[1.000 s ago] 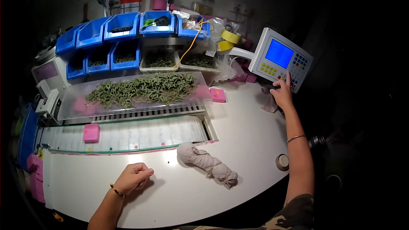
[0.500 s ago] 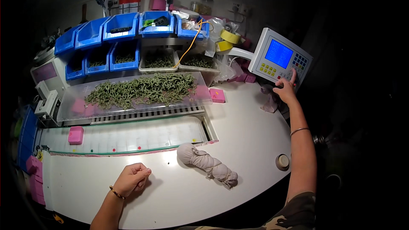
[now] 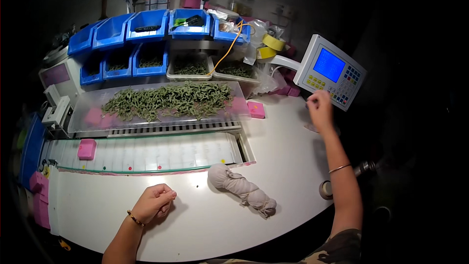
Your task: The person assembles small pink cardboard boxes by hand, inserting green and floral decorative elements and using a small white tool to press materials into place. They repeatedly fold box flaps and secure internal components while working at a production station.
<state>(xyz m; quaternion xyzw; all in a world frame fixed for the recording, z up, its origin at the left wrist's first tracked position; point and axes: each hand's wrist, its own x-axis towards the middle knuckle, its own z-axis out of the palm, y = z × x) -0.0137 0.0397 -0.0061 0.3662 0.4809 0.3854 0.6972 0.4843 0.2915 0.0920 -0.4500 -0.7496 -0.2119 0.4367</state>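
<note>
My left hand (image 3: 155,202) rests on the white table, fingers curled into a loose fist, with nothing seen in it. To its right lies a bundle of off-white cloth (image 3: 239,188), twisted and tied, with a rounded head end. My right hand (image 3: 320,110) hangs just below and left of a control panel (image 3: 331,72) with a blue screen and rows of keys. Its fingers are bent inward, touching no key, and nothing shows in them. Behind that hand, a greyish cloth (image 3: 309,126) is mostly hidden. Beside the right forearm stands a small round beige object (image 3: 326,189).
A clear tray (image 3: 93,97) holds a heap of curled green dried plant pieces. Blue bins (image 3: 111,33) and two pale tubs (image 3: 189,77) stand behind it. In front run a slotted strip and a glass-edged white panel (image 3: 161,152) with a pink block (image 3: 87,149). Another pink block (image 3: 256,110) sits beside the tray.
My right hand has come off the panel's keys, moving down and left, and its pointing finger has curled in. The left hand stays in place. The whole view has shifted slightly.
</note>
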